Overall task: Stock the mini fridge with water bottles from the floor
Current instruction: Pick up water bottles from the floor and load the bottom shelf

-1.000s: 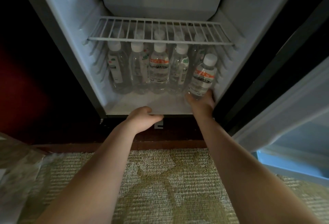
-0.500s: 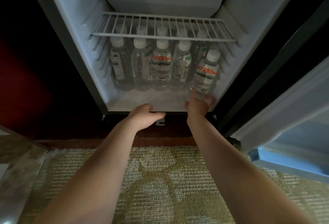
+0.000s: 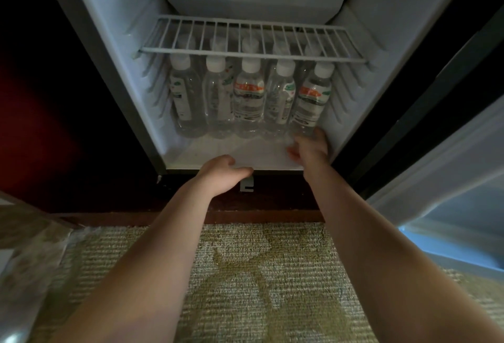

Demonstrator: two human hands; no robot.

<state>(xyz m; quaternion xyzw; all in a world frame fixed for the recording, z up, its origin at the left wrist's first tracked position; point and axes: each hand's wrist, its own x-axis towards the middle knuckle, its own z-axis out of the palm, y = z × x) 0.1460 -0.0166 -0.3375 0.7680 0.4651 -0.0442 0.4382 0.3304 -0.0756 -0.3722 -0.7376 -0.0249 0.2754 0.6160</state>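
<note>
The mini fridge [image 3: 114, 50] stands open above the carpet [image 3: 245, 274], low enough that both arms reach in from floor level. Under its wire shelf [image 3: 253, 39], 5 water bottles [image 3: 248, 97] form a front row, with more caps showing behind, all upright and packed tight to save room. The rightmost bottle [image 3: 311, 99] closes the row beside the wall. The right hand [image 3: 309, 149] touches its base, likely seating it. Blur hides whether the fingers grip or just push. The left hand [image 3: 221, 170] curls its fingers over the front lip [image 3: 278, 166], probably as a brace.
</note>
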